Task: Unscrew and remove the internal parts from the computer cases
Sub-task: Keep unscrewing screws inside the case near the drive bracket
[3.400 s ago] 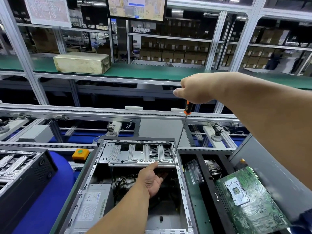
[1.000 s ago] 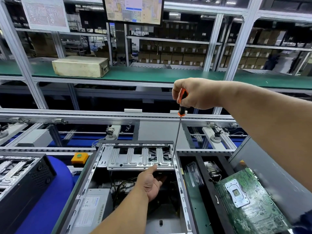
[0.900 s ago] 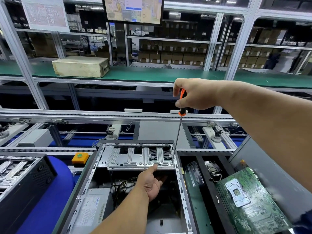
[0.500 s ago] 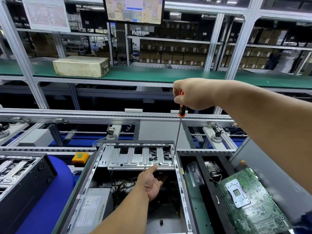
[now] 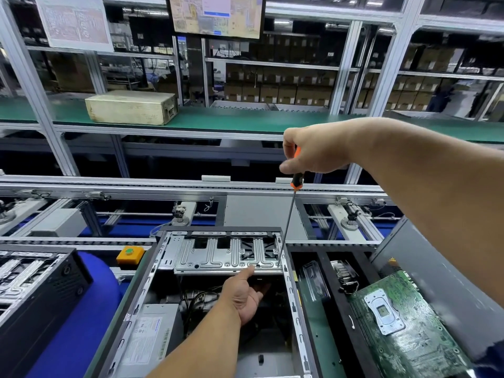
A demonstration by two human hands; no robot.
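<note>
At frame centre, the drive cage [image 5: 226, 255] in the open computer case [image 5: 152, 282] is steadied by the left hand [image 5: 245, 296], thumb on top, fingers curled beneath, while the screwdriver [image 5: 289, 214] is gripped by the right hand [image 5: 313, 151], its tip set at the cage's right corner.

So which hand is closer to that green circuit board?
Left. The left hand reaches under the drive cage, beside the circuit board; the right hand holds the screwdriver high above the case.
</note>
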